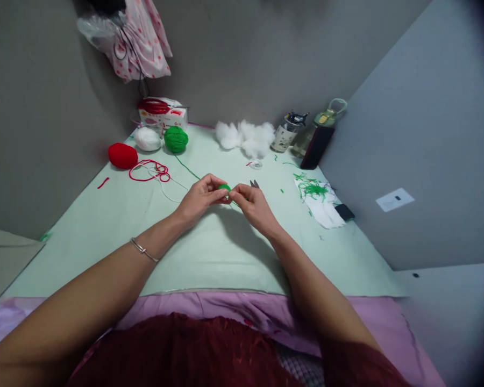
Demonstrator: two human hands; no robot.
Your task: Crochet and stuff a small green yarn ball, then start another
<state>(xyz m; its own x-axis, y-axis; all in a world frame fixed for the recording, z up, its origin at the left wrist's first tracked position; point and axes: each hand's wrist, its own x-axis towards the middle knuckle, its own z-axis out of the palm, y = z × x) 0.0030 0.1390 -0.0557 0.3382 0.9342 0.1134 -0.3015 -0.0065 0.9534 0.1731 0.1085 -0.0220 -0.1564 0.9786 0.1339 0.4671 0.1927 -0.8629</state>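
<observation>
Over the middle of the table, my left hand (201,196) pinches a small green yarn piece (225,187) between thumb and fingers. My right hand (252,201) is closed at the right side of that piece, its fingertips pressed together against it; a bit of green strand shows under them. Whether a hook or needle is in those fingers is too small to tell. A green strand runs from the piece back to the green yarn ball (176,139). Dark scissor tips (254,184) poke out just behind my right hand.
Left on the table (177,269) are a red yarn ball (123,156), a white one (147,138) and loose red yarn (149,171). White stuffing (246,137), a pen cup (285,135), a bottle (304,141) and a dark phone-like slab (318,148) line the back. Green scraps (312,189) lie right.
</observation>
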